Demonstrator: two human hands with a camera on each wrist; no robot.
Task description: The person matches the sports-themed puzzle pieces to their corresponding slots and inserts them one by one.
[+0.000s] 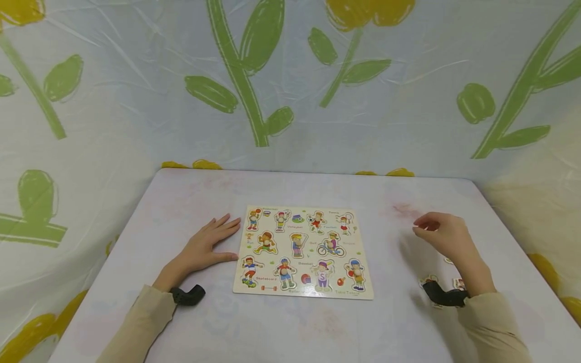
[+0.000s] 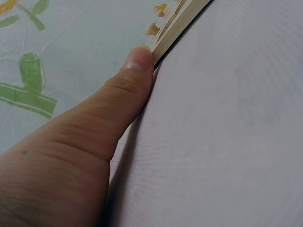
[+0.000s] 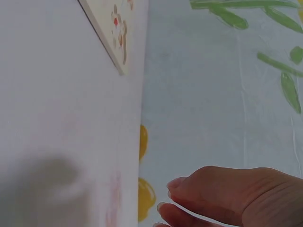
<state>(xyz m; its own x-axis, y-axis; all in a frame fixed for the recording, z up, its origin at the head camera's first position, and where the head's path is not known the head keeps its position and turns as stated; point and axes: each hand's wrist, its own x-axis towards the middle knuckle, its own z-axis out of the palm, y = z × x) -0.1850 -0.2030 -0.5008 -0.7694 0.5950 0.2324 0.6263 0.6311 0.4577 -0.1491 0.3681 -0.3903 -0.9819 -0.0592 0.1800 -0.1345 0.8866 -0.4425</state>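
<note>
One splayed left grip (image 1: 202,247) against puzzle board (image 1: 282,247)

A pale sheet (image 1: 154,101) with green stems (image 1: 232,60) and yellow flowers (image 1: 349,12) backs the table (image 1: 190,327).

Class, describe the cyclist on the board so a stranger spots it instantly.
On the white table lies a cream picture board. Its middle row has three figures, and the cyclist is the right-hand one. No other figure on the board rides a bicycle.

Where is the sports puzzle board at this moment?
In the head view, the puzzle board lies centrally on the table, just right of the left hand, which touches its left edge.
</note>
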